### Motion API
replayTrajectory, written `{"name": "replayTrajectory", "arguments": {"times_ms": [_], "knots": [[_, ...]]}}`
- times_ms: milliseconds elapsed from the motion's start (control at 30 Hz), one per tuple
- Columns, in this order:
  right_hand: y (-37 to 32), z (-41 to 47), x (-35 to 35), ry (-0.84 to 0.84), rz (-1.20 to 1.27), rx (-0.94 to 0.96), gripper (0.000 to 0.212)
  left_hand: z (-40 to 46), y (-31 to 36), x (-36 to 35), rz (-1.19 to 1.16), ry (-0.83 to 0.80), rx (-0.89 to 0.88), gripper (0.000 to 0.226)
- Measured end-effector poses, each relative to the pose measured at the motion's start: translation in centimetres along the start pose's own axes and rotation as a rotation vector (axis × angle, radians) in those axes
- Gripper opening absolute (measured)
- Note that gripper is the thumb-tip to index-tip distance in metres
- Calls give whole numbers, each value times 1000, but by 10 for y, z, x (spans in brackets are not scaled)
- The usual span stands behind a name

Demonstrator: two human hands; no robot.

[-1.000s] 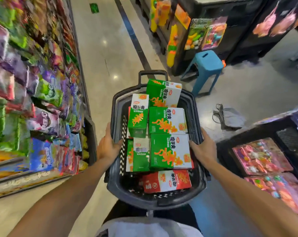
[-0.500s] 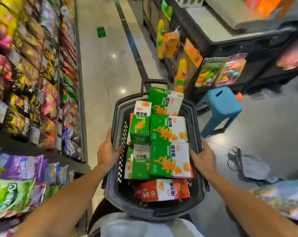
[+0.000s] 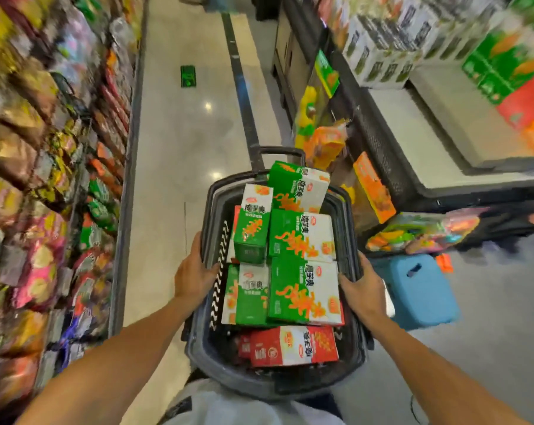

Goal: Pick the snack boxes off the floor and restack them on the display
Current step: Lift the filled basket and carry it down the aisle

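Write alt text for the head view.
Both hands, left hand and right hand, grip the sides of a dark basket filled with green snack boxes and a red snack box, in a shop aisle.

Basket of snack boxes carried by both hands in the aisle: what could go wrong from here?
The topmost green box leans over the far rim of the basket and may slide out. The left hand and right hand grip only the side rims, so a tilt could spill the load. The blue stool sits close beside the person's right, a trip hazard.
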State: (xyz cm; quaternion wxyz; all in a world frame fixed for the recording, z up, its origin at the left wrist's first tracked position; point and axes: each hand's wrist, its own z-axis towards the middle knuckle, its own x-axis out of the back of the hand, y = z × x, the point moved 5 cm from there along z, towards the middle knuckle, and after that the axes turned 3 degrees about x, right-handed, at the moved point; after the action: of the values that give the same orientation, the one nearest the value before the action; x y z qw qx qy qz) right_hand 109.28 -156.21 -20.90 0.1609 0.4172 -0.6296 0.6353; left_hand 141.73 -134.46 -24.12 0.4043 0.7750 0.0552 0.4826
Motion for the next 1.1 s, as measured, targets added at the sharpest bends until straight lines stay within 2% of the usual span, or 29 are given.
{"name": "replayTrajectory", "arguments": {"times_ms": [100,367,533,733,967,1100], "knots": [[-29,70,-14,22,3,-42,72,80,29,11,34,-4,-5,89],[-91,269,-62,-5,-20,17,75,270,84,7,85,25,17,87],[-130,409,-95,-137,6,13,72,379,117,1,113,79,94,88],[-181,554,-116,-202,-35,47,76,492,152,-10,86,132,169,89],[-238,691,-157,-199,-66,103,66,634,161,-34,66,105,220,88],[-232,766,-210,-226,-104,3,74,732,150,-62,122,85,236,91]]}}
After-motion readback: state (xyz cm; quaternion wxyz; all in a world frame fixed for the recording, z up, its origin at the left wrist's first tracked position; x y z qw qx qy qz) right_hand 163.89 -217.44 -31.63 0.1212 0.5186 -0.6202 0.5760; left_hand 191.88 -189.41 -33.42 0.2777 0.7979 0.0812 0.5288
